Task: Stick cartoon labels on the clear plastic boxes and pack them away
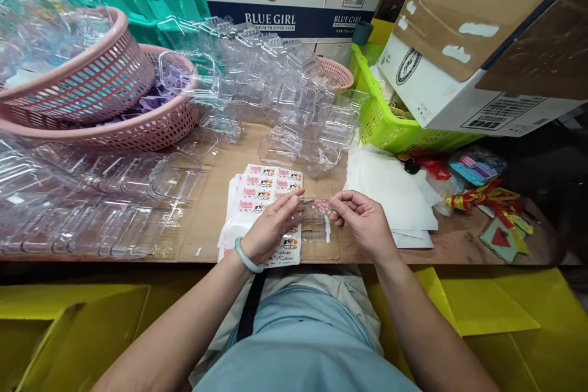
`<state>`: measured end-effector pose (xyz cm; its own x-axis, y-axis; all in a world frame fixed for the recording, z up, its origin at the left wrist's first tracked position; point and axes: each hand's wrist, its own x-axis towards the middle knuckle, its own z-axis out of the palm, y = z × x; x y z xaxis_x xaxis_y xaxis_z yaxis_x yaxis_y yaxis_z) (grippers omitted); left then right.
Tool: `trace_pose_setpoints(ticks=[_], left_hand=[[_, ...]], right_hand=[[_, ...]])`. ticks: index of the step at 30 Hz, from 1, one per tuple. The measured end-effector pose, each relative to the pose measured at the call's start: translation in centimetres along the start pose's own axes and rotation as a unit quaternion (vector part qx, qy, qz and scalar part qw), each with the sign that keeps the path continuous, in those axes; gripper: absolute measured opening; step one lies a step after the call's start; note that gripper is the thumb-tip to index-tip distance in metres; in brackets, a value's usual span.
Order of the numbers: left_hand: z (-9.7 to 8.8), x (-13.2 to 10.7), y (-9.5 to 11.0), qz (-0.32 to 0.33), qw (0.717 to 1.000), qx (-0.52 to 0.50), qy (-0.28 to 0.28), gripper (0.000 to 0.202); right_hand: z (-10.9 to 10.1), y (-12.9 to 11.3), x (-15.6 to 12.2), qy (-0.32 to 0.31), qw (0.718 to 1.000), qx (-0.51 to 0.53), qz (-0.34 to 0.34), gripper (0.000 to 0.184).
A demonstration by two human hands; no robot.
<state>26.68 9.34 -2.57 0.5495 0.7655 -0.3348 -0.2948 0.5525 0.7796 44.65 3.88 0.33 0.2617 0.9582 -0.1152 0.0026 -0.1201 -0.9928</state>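
Observation:
My left hand (271,226) and my right hand (362,217) meet over the table's front edge. Both pinch a small clear plastic box (316,220) with a red-and-white sticker (321,203) on its top. The left wrist wears a pale green bangle. Under the left hand lies a stack of sticker sheets (266,187) printed with small cat labels. The fingers of both hands are closed on the box.
Piles of clear plastic boxes (275,92) cover the table's left and back. Pink baskets (105,104) stand at left, a green basket (390,128) and cardboard boxes (482,43) at right. White paper sheets (390,190) and coloured ribbons (487,196) lie to the right. Yellow bins (482,312) sit below.

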Motion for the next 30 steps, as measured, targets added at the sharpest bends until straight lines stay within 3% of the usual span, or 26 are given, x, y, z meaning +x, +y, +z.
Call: trace_pose_setpoints(ticks=[11, 30], left_hand=[[-0.1, 0.5, -0.7, 0.017, 0.999, 0.033, 0.031, 0.057], [0.3, 0.4, -0.7, 0.016, 0.997, 0.054, 0.047, 0.054]], right_hand=[[0.8, 0.2, -1.1, -0.024, 0.998, -0.047, 0.024, 0.031], [1.3, 0.0, -1.4, -0.023, 0.999, -0.038, 0.018, 0.034]])
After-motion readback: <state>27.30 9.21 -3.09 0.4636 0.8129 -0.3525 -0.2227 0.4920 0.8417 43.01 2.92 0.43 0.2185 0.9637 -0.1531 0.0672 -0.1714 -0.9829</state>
